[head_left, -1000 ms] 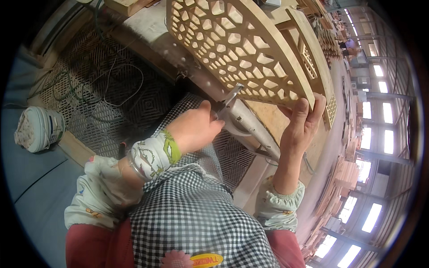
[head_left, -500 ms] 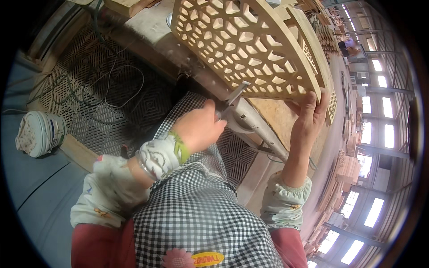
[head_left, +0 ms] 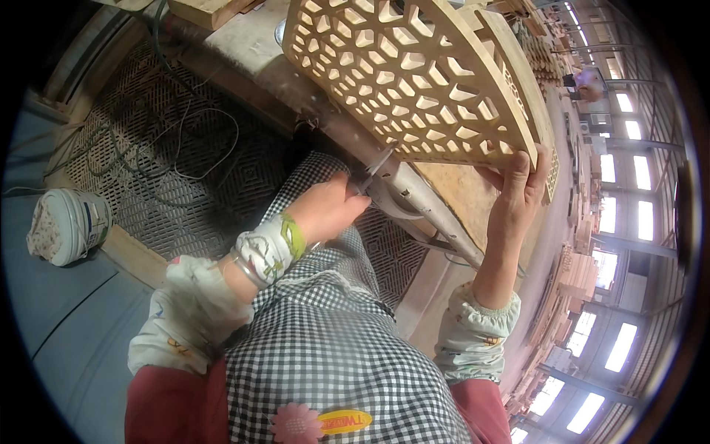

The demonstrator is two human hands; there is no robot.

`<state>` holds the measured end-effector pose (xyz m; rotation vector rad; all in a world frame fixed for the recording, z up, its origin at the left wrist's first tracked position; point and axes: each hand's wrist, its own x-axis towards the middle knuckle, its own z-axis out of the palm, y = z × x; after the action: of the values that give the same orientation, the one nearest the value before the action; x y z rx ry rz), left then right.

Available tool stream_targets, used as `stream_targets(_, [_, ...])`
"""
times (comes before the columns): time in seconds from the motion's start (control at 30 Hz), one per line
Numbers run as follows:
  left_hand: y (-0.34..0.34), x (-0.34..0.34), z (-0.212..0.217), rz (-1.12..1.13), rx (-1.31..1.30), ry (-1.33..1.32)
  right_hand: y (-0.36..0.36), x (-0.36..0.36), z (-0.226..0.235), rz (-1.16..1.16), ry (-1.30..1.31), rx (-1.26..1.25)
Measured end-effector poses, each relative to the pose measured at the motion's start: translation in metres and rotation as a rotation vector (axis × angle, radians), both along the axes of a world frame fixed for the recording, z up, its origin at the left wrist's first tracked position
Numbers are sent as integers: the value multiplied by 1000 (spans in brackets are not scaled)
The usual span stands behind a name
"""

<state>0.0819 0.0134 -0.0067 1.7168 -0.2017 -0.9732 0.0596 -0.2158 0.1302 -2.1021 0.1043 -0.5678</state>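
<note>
Up top, left hand point(head_left: 329, 209) fingers pinching metal tool point(head_left: 376, 169), right hand point(head_left: 515, 194) fingers gripping lattice panel point(head_left: 407, 74), bucket point(head_left: 68, 226) w/ cables point(head_left: 140, 140) nearby

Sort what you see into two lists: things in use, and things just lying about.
In use: wooden lattice panel, steadied by right hand; thin metal tool, gripped in left hand.

Lying about: white bucket; loose cables; floor grating.
</note>
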Motion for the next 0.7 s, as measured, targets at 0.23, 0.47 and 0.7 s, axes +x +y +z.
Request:
stream_targets(0.23, [-24, 1, -25, 31, 57, -204, 2, -4, -2, -30, -9, -12])
stream_targets(0.47, [-24, 2, -20, 39, 102, -207, 6, -5, -3, -13, -9, 35])
stream_targets(0.7, [-20, -4, -19, 22, 163, -193, 4, -6, -5, 20, -36, 17])
